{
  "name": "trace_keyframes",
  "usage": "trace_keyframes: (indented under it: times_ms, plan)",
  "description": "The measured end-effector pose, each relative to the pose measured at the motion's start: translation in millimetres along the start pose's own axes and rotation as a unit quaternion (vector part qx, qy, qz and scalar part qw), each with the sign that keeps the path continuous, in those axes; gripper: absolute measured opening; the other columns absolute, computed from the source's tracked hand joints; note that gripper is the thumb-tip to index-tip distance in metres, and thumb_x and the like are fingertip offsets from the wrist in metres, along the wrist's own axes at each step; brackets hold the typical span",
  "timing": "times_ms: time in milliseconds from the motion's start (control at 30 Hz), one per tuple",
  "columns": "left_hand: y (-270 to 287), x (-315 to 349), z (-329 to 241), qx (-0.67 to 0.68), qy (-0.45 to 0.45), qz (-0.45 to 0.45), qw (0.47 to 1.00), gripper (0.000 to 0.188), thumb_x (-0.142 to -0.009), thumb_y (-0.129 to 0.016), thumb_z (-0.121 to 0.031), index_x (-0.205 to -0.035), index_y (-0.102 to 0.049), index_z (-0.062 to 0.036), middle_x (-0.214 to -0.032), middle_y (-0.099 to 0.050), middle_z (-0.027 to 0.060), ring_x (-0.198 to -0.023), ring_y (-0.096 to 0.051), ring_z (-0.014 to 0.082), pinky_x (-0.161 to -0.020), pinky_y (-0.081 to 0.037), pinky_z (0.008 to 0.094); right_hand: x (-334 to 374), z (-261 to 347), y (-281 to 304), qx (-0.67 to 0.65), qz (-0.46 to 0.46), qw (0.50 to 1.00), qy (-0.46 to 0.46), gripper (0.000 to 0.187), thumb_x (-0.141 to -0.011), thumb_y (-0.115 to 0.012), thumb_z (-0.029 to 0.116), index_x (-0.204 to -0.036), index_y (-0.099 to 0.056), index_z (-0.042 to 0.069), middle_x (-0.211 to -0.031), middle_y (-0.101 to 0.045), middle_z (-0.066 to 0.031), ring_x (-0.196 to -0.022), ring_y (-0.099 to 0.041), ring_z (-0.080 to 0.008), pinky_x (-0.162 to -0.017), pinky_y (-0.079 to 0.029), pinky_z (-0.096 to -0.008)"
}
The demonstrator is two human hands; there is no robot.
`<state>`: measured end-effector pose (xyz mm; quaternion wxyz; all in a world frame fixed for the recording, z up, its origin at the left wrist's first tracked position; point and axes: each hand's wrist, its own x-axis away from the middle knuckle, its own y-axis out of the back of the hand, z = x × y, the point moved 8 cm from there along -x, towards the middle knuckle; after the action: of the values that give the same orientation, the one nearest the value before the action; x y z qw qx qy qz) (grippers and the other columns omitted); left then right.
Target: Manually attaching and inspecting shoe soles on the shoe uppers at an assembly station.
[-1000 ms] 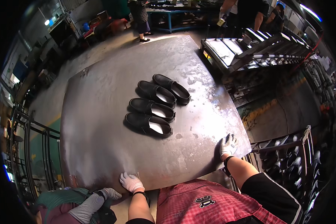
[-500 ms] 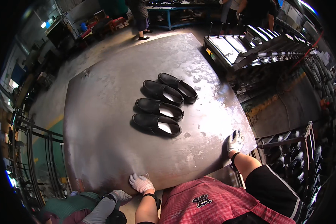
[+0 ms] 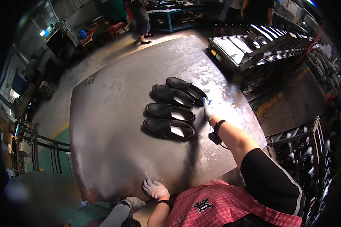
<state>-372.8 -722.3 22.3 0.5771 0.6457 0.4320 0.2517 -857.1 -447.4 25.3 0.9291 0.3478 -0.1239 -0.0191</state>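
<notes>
Several black slip-on shoes (image 3: pixel 166 128) with pale insoles lie side by side on a grey metal tabletop (image 3: pixel 110 140). Their toes point left and their heels right. My right hand (image 3: pixel 208 110), in a pale glove with blue at a fingertip, reaches to the heel of the farthest shoe (image 3: pixel 185 87). Its fingers are stretched out, and whether they touch the heel is hard to make out. At the near edge of the tabletop my left hand (image 3: pixel 156 189), in a white glove, rests flat with its fingers extended and nothing in it.
Close on my left, a co-worker's gloved hand (image 3: pixel 134 202) is by the table edge. A rack of shoes (image 3: pixel 297 151) stands at the right, and a slatted machine (image 3: pixel 261 49) at the far right. People stand near a blue-framed bench (image 3: pixel 169 20) at the back.
My right hand has left the table's right corner and moved forward and left to the farthest shoe's heel. My left hand stays on the near edge. The view has shifted slightly.
</notes>
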Motion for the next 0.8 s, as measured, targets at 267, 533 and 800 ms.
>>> trace_keyframes:
  times_ms: [267, 533, 800]
  plan:
    - [7, -3, 1, 0.001, 0.006, 0.015, 1.000, 0.031, -0.088, -0.053, -0.015, -0.115, -0.058, 0.0002, -0.129, -0.051, 0.0166, -0.122, -0.045, 0.0350, -0.106, -0.037, 0.0471, 20, 27, -25, -0.095, 0.064, 0.987, 0.116, 0.078, -0.097, -0.049, 0.054, -0.152, -0.031, 0.003, -0.154, -0.035, -0.0227, -0.143, -0.032, -0.0381, -0.119, -0.024, -0.0448]
    - [3, -2, 2, -0.005, 0.008, 0.020, 1.000, 0.031, -0.089, -0.053, -0.018, -0.115, -0.058, -0.0033, -0.130, -0.051, 0.0143, -0.122, -0.045, 0.0342, -0.103, -0.038, 0.0481, 125, 95, -20, 0.181, 0.085, 0.863, 0.463, 0.076, -0.082, -0.067, 0.051, -0.141, -0.048, 0.006, -0.138, -0.054, -0.0176, -0.131, -0.047, -0.0366, -0.115, -0.029, -0.0476]
    - [-9, -7, 8, 0.027, 0.003, 0.015, 1.000, 0.033, -0.087, -0.056, -0.018, -0.116, -0.060, -0.0038, -0.130, -0.052, 0.0151, -0.123, -0.045, 0.0352, -0.104, -0.038, 0.0472, 103, 72, -50, 0.326, 0.101, 0.848, 0.406, 0.028, -0.079, -0.072, 0.035, -0.098, -0.071, 0.015, -0.095, -0.072, -0.0111, -0.102, -0.065, -0.0291, -0.101, -0.041, -0.0440]
